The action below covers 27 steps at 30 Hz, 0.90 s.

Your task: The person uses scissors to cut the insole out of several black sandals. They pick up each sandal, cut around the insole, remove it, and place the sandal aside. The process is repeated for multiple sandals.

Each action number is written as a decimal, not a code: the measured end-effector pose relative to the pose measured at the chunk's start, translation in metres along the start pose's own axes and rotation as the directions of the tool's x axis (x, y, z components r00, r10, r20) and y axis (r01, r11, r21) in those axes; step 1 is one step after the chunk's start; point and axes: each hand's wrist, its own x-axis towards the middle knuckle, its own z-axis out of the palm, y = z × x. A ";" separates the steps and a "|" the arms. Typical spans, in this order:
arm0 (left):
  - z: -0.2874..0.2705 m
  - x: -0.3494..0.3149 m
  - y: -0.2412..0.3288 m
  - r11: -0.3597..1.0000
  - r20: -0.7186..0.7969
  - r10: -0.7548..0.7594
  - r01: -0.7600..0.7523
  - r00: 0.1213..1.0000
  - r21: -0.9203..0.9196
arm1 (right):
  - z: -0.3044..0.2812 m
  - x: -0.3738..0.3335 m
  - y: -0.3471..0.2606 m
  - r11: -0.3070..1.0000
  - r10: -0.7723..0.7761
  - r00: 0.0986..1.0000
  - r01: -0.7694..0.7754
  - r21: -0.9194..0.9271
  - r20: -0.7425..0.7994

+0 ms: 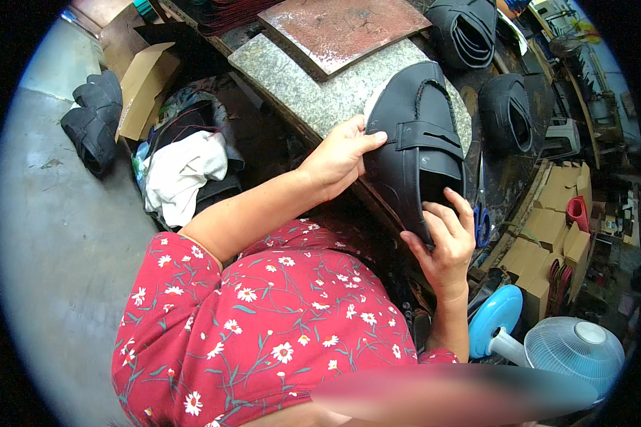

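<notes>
Head view: a black shoe (399, 107) is held in both hands over the near edge of the worktop (281, 110), toe pointing away from the person, opening toward them.
Left hand: the left hand (338, 156) has its fingers clamped on the shoe's side, thumb on the upper and the rest behind, probably to steady the front half.
Right hand: the right hand (441, 238) has its fingers closed on the heel rim, thumb outside and fingertips at the opening; this grip likely keeps the heel steady and the inside within reach.
Slab and plate: a speckled stone slab (263, 64) carries a reddish plate (349, 32), perhaps stacked as a firm base; whether the shoe touches the slab, I cannot tell.
Right-hand edge: blue-handled scissors (482, 228) lie just beside the right hand, and another shoe (506, 107) stands farther along, so sideways room looks tight.
Left-hand edge: a white cloth (185, 174) lies beyond the forearm, with grey floor (50, 235) spreading outward, leaving the left elbow more room.
</notes>
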 end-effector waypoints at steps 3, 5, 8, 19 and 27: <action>-0.002 -0.003 0.002 0.996 -0.001 0.042 -0.042 0.999 0.075 | -0.001 -0.005 0.005 1.000 -0.006 1.000 0.006 0.028 0.004; -0.006 -0.005 0.004 0.998 0.045 0.052 -0.054 0.998 0.035 | -0.004 -0.008 0.008 1.000 0.005 0.999 -0.006 0.009 0.040; -0.009 -0.005 0.004 0.995 0.053 0.033 -0.028 0.998 -0.092 | -0.006 -0.010 0.009 0.999 0.020 0.997 -0.017 -0.035 0.077; -0.008 0.008 0.029 0.925 -0.020 0.360 -0.354 0.933 0.138 | -0.008 -0.013 0.011 0.995 0.034 0.998 -0.030 -0.096 0.048; -0.019 0.015 0.036 -0.095 0.472 0.674 -0.567 0.569 0.818 | -0.015 -0.011 0.012 0.997 0.005 1.000 -0.005 -0.078 0.002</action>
